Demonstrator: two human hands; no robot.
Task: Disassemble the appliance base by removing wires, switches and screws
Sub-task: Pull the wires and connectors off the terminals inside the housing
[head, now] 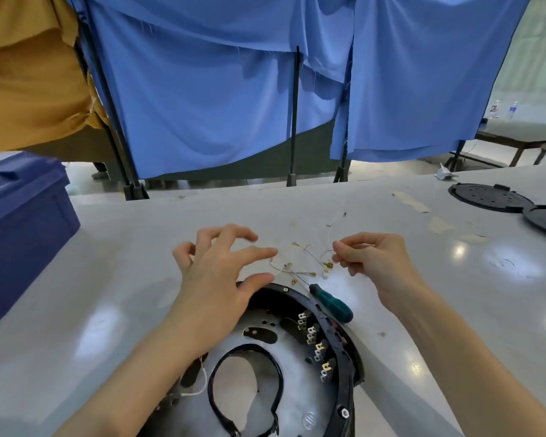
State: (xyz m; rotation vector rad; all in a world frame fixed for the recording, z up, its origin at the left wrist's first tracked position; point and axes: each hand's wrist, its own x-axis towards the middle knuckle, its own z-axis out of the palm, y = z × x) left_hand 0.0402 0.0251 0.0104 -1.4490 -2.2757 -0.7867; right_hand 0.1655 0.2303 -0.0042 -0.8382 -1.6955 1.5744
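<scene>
While left hand (215, 279) spreads fingers, right hand (379, 260) pinches wire (328, 234), black-rimmed appliance base (344, 367) lower centre, brass terminals (311, 337) exposed

A green-handled screwdriver (331, 302) lies by the black-rimmed appliance base (297, 357), under blue curtains (202, 89).
</scene>
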